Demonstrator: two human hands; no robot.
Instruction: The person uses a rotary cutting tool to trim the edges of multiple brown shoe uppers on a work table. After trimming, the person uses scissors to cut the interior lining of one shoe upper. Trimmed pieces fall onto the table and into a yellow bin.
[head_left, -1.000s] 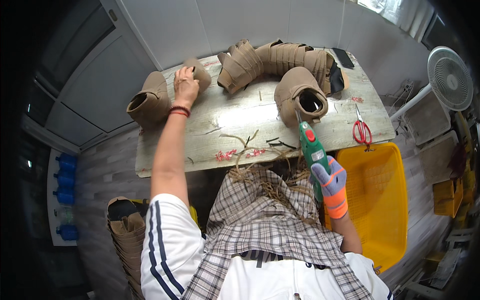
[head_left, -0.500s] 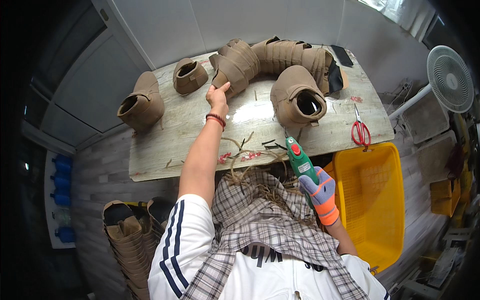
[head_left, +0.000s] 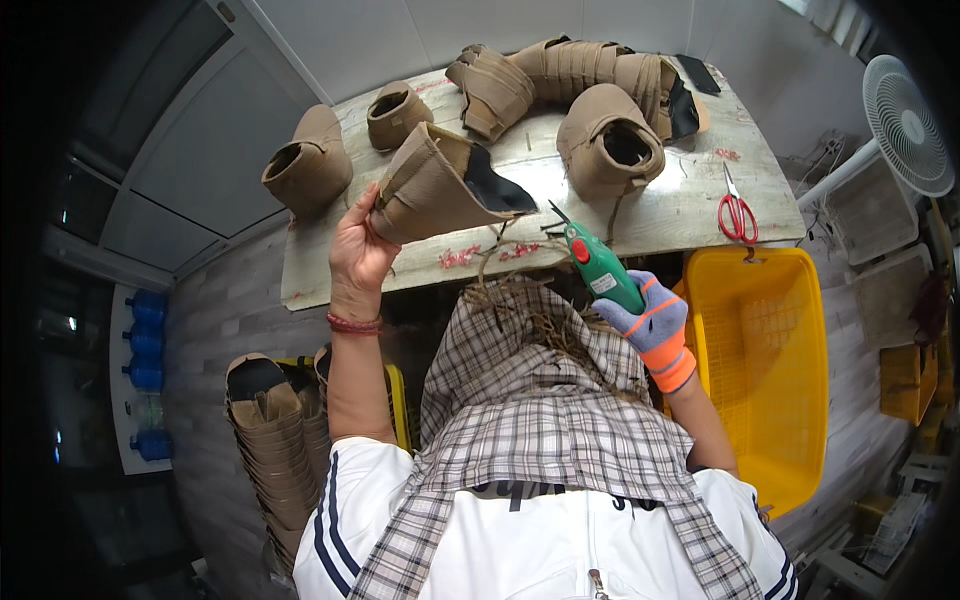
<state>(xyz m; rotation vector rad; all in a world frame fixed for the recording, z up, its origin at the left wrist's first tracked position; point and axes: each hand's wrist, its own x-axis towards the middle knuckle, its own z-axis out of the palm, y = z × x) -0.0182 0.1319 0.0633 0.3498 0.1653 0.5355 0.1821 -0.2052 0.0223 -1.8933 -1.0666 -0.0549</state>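
Observation:
Bare and raised above the table's near left part, my left hand (head_left: 362, 250) pinches the edge of a brown shoe upper (head_left: 428, 192). Its dark lining shows at the open right end. My right hand (head_left: 652, 318), in a grey and orange glove, is wrapped round a green handheld power tool (head_left: 606, 272) with a red button. The tool's thin dark tip points up and left, just right of the upper and apart from it. Behind these, a nested row of brown uppers (head_left: 580, 75) curves along the table's back, and a single formed upper (head_left: 605, 140) stands before it.
Two more uppers stand at left, a larger one (head_left: 310, 165) and a smaller one (head_left: 398, 115). Red-handled scissors (head_left: 738, 215) lie near the right edge, a dark phone (head_left: 697, 74) behind. A yellow basket (head_left: 812, 380) stands right, stacked uppers (head_left: 275, 430) lower left, a white fan (head_left: 908, 125) far right.
My left hand has taken an upper from the left end of the row and brought it nearer and leftward. The tool stays in my right hand, slightly higher in the picture. The view has shifted.

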